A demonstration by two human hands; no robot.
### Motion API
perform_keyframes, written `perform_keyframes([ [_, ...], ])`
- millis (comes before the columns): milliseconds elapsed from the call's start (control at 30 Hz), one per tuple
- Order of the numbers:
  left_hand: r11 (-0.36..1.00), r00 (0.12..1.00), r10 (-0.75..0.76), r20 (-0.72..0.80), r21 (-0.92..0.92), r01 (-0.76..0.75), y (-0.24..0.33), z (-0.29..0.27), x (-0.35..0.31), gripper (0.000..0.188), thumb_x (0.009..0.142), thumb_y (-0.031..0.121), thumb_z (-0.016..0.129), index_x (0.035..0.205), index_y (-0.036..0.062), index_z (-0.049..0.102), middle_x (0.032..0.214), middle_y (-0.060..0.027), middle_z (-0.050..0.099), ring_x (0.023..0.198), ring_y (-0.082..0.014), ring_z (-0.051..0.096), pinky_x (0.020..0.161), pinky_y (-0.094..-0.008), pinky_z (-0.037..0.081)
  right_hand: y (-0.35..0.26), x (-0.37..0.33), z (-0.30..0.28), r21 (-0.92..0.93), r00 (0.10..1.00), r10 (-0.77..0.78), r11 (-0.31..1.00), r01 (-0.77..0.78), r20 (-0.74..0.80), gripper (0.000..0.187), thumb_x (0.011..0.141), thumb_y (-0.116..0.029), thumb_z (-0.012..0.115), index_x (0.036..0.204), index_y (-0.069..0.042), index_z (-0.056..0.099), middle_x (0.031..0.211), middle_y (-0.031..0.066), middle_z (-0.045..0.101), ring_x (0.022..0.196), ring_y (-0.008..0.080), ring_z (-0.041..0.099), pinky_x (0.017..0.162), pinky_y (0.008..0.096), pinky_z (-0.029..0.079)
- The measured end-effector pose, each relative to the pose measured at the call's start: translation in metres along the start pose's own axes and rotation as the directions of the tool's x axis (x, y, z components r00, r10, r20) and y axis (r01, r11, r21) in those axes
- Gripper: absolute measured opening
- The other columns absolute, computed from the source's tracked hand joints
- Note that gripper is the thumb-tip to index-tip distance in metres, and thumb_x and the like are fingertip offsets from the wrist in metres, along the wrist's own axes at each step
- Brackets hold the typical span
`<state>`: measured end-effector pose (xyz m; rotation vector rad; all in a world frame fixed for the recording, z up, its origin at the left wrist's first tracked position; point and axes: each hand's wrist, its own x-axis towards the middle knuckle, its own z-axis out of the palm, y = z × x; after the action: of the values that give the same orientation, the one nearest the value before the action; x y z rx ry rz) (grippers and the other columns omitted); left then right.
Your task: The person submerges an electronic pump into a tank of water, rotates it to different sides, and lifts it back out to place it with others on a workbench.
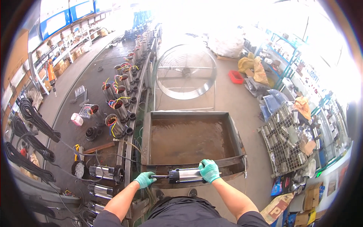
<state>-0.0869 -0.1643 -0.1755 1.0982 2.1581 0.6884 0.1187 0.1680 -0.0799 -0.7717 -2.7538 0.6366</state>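
A silver cylindrical pump motor (189, 174) with a dark left end lies level in front of me, along the near rim of a metal tank (146, 138) of brown water. My right hand (210, 171), in a green glove, is closed round the motor's right end. My left hand (145, 180), gloved too, grips the thin black piece sticking out of its left end; whether that is a cable or a shaft I cannot tell. The motor is close above the rim, and whether it touches is unclear.
On the dark workbench (72, 123) at left stand several open motor housings (114, 125) with coloured wires. More silver motors (101, 172) lie nearer me. Black cable coils (32, 140) hang far left. Beyond the tank is a large round fan (186, 72); a wire crate (283, 142) stands right.
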Motion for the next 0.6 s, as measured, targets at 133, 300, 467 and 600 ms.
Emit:
perform_keyframes([
  [133, 0.993, 0.993, -0.11, -0.042, -0.052, 0.108, 0.009, 0.006, -0.004, 0.061, 0.094, 0.029, 0.072, 0.148, 0.0087, 0.049, 0.095, -0.0052, 0.07, 0.076, -0.0165, 0.066, 0.068, -0.0299, 0.053, 0.002, -0.001, 0.002, -0.011, 1.0, -0.01, 1.0, 0.01, -0.012, 0.018, 0.09, -0.024, 0.063, 0.09, -0.008, 0.07, 0.093, 0.013, 0.072, 0.093, 0.035, 0.065, 0.088, 0.045, 0.052],
  [300, 0.49, 0.974, -0.147, 0.171, -0.843, 0.222, 0.007, 0.0, -0.016, 0.07, 0.095, 0.02, 0.066, 0.157, 0.0116, 0.034, 0.095, -0.0012, 0.065, 0.077, -0.0154, 0.06, 0.074, -0.0289, 0.054, 0.0, -0.001, 0.0, -0.018, 1.0, -0.015, 1.0, 0.015, -0.021, 0.017, 0.09, -0.024, 0.063, 0.09, -0.008, 0.07, 0.092, 0.0125, 0.072, 0.092, 0.0349, 0.065, 0.087, 0.0449, 0.052],
  [467, 0.993, 0.997, -0.056, -0.057, -0.109, 0.049, -0.001, 0.006, -0.008, 0.055, 0.095, 0.013, 0.068, 0.147, 0.0106, 0.05, 0.108, -0.0036, 0.071, 0.094, -0.0154, 0.066, 0.085, -0.0326, 0.055, 0.003, -0.001, 0.004, -0.027, 0.999, -0.026, 0.999, 0.025, -0.027, 0.017, 0.09, -0.024, 0.064, 0.089, -0.008, 0.07, 0.091, 0.0123, 0.072, 0.091, 0.0346, 0.065, 0.086, 0.0447, 0.052],
  [600, 0.894, 0.983, -0.077, -0.164, -0.449, -0.005, 0.01, 0.015, -0.007, 0.039, 0.095, 0.022, 0.072, 0.131, 0.0096, 0.064, 0.106, -0.0019, 0.072, 0.086, -0.0181, 0.069, 0.081, -0.0319, 0.055, 0.002, -0.002, 0.003, -0.019, 0.996, -0.055, 0.998, 0.053, -0.072, 0.013, 0.089, -0.019, 0.064, 0.087, -0.008, 0.07, 0.087, 0.0131, 0.071, 0.086, 0.0358, 0.064, 0.082, 0.0462, 0.052],
])
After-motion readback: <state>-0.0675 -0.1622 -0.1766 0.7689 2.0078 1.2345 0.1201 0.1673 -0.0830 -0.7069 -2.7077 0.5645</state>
